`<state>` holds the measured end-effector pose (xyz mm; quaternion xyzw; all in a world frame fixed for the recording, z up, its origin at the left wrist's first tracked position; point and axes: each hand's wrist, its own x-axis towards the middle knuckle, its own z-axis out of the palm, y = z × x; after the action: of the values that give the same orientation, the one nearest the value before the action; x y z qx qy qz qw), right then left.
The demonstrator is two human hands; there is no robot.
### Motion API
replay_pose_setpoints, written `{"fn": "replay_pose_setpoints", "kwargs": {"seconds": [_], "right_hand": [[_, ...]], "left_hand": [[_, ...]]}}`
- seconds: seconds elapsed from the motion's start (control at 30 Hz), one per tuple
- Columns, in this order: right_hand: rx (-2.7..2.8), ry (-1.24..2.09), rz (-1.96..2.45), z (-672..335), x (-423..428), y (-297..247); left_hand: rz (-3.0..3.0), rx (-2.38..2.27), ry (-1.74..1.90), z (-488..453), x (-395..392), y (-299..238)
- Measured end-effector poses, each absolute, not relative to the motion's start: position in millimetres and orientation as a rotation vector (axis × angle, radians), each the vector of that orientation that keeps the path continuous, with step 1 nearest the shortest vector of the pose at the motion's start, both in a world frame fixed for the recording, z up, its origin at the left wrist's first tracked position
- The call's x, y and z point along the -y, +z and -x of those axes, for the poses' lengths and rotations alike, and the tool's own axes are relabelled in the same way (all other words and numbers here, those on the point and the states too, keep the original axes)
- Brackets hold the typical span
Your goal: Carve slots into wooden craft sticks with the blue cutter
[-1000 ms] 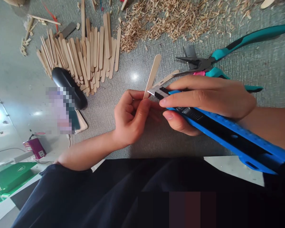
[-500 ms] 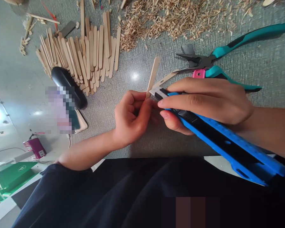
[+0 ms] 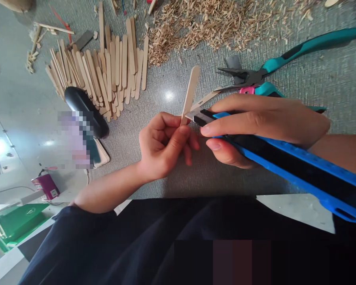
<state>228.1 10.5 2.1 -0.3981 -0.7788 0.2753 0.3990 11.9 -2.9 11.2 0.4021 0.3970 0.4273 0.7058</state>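
My left hand [image 3: 163, 144] pinches the lower end of a flat wooden craft stick [image 3: 190, 91], which points up and slightly right. My right hand [image 3: 261, 122] is wrapped round a blue and black utility knife [image 3: 284, 158]. Its short metal blade tip touches the stick just above my left fingers. Both hands hover over a grey textured mat [image 3: 172, 170].
A pile of wooden sticks [image 3: 106, 71] lies at upper left, and wood shavings [image 3: 213, 23] are heaped along the top. Teal-handled pliers [image 3: 284, 59] lie behind my right hand. A black rounded object [image 3: 86, 111] sits at left, beside a pink container [image 3: 46, 186].
The knife's rear end swung slightly upward and right, and the stick tilted a little. My left fingers spread a bit below the stick. Both hands stayed in place.
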Motion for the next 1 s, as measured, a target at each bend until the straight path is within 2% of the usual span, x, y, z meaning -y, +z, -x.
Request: {"fn": "replay_pose_setpoints", "kwargs": {"seconds": [0.1, 0.5, 1.0], "right_hand": [[1.947, 0.685, 0.880, -223.6, -10.3, -4.1], [1.939, 0.733, 0.949, -226.0, -13.5, -1.7], [1.972, 0.461, 0.885, -221.7, -10.5, -7.9]], "left_hand": [[-0.794, -0.837, 0.926, -11.3, 2.2, 12.0], [-0.762, -0.827, 0.915, -8.3, -2.0, 8.0], [-0.921, -1.006, 1.002, -17.0, 4.0, 2.4]]}}
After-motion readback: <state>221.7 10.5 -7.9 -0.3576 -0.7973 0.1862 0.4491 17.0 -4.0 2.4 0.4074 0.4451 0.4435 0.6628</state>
